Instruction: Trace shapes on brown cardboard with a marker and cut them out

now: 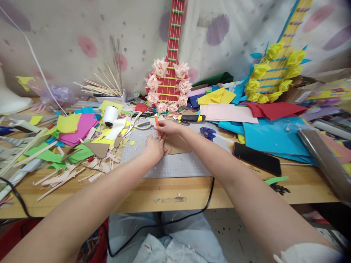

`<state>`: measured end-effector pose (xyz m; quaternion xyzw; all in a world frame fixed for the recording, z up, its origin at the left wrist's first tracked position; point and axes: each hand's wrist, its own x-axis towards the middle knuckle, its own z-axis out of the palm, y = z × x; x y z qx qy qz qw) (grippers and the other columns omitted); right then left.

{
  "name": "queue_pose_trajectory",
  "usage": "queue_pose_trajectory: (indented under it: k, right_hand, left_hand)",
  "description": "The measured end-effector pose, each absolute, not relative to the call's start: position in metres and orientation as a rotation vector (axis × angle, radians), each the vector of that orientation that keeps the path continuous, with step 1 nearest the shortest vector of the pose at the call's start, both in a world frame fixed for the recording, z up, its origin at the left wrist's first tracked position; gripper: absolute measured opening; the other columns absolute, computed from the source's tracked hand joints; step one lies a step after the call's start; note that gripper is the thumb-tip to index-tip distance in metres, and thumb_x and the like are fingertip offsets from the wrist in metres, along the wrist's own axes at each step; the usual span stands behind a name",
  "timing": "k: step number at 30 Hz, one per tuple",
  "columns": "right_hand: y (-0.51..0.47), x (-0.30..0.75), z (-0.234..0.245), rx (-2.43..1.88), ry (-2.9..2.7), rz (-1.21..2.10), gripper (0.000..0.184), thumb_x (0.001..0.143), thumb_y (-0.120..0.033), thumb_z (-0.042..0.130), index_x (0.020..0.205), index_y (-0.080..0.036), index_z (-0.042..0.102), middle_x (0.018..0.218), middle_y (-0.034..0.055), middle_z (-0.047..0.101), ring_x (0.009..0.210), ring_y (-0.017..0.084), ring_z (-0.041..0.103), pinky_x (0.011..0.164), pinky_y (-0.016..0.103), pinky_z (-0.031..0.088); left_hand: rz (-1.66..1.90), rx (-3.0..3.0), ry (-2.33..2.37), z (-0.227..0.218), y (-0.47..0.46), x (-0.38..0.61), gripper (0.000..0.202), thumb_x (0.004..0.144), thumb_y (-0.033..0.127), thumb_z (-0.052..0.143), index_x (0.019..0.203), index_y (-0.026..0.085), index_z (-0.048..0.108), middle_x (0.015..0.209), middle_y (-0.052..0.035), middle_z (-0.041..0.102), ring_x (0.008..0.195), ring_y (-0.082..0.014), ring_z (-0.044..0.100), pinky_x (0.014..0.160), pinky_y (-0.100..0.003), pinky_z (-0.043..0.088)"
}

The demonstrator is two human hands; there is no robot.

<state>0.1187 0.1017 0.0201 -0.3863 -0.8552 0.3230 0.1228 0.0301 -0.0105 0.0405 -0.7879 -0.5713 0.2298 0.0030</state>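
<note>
Over the grey cutting mat [181, 166], my right hand [169, 126] pinches a slim orange tool [157, 122] with a pale top end, held nearly upright. Its exact kind I cannot make out. My left hand [155, 147] is curled at the left edge of a piece of brown cardboard [178, 144], holding it against the mat. The lower end of the orange tool meets the cardboard close to my left fingers, which partly hide it. White-handled scissors [143, 124] lie just beyond my hands. A yellow-and-black utility knife [192, 118] and a blue glue gun [208, 133] lie to the right.
Paper scraps [101, 164] and a white thread spool [110, 116] crowd the left. A red paper guitar [168, 86] and a yellow one [270, 75] stand behind. At right are a black phone [257, 158] and blue sheets [276, 137]. A black cable [210, 193] crosses the table's front edge.
</note>
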Motion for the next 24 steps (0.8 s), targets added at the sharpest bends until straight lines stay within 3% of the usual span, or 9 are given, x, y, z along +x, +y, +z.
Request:
queue_pose_trajectory:
  k: [6, 14, 17, 24]
  right_hand:
    - [0.111, 0.120, 0.028, -1.218, -2.600, 0.713, 0.027, 0.081, -0.039, 0.050, 0.088, -0.015, 0.060, 0.086, 0.0043, 0.064, 0.071, 0.013, 0.052, 0.061, 0.022, 0.034]
    - [0.114, 0.133, 0.042, -1.333, -2.468, 0.296, 0.024, 0.082, -0.040, 0.048, 0.084, -0.017, 0.055, 0.082, 0.0061, 0.061, 0.072, 0.016, 0.051, 0.063, 0.025, 0.033]
    - [0.108, 0.137, 0.041, -1.237, -2.254, 0.488, 0.024, 0.084, -0.040, 0.046, 0.083, -0.017, 0.051, 0.075, 0.0034, 0.058, 0.067, 0.013, 0.050, 0.062, 0.024, 0.037]
    - [0.080, 0.122, 0.019, -1.129, -1.535, 1.340, 0.019, 0.089, -0.036, 0.037, 0.080, -0.019, 0.039, 0.064, -0.0028, 0.045, 0.054, 0.007, 0.047, 0.055, 0.023, 0.049]
  left_hand:
    - [0.538, -2.496, -1.765, 0.031, -0.008, 0.024, 0.060, 0.085, 0.040, 0.040, 0.138, 0.012, 0.030, 0.095, -0.0153, 0.068, 0.099, -0.0285, 0.059, 0.092, -0.041, 0.027]
    - [0.576, -2.534, -1.779, 0.036, -0.007, 0.023, 0.063, 0.086, 0.040, 0.039, 0.139, 0.010, 0.024, 0.087, -0.0154, 0.069, 0.092, -0.0280, 0.061, 0.093, -0.042, 0.026]
    - [0.595, -2.529, -1.760, 0.039, -0.009, 0.022, 0.063, 0.086, 0.042, 0.037, 0.140, 0.011, 0.025, 0.090, -0.0166, 0.068, 0.090, -0.0286, 0.061, 0.093, -0.042, 0.025]
    - [0.526, -2.560, -1.786, 0.038, -0.011, 0.018, 0.060, 0.086, 0.042, 0.037, 0.138, 0.012, 0.029, 0.093, -0.0163, 0.067, 0.094, -0.0276, 0.060, 0.095, -0.042, 0.024]
